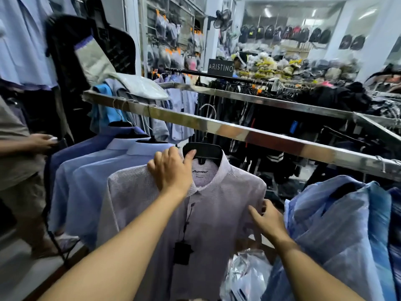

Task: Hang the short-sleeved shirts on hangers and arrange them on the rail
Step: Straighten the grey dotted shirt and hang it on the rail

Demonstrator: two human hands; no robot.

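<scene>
A pale lilac shirt (pixel 204 213) hangs facing the camera on a black hanger (pixel 204 152), just below a steel rail (pixel 238 130) that crosses the view from upper left down to the right. The hanger's hook is hard to make out against the dark clothes behind, so whether it sits on the rail cannot be told.

The left hand (pixel 171 170) rests on the shirt's left shoulder by the collar, fingers curled over the fabric, thumb pressed against the hanger's black body — a closed grip on shirt and hanger together. The right hand (pixel 265 220) is at the shirt's other sleeve edge, fingers bent around the cloth; the fingertips are hidden behind the fabric, so it reads as a light grip on the sleeve, though how firm is unclear.

A black tag (pixel 182 253) dangles on a cord down the shirt front. The collar label is too blurred to read for certain.

To the left, three blue shirts (pixel 91 170) already hang on the rail, packed close. At right, a heap of blue shirts in clear plastic (pixel 338 231) is cut off by the frame edge. Below, more bagged shirts (pixel 247 276) lie partly hidden by the right forearm.

At far left another person's hand (pixel 44 141) shows — the body is mostly cut off.
</scene>
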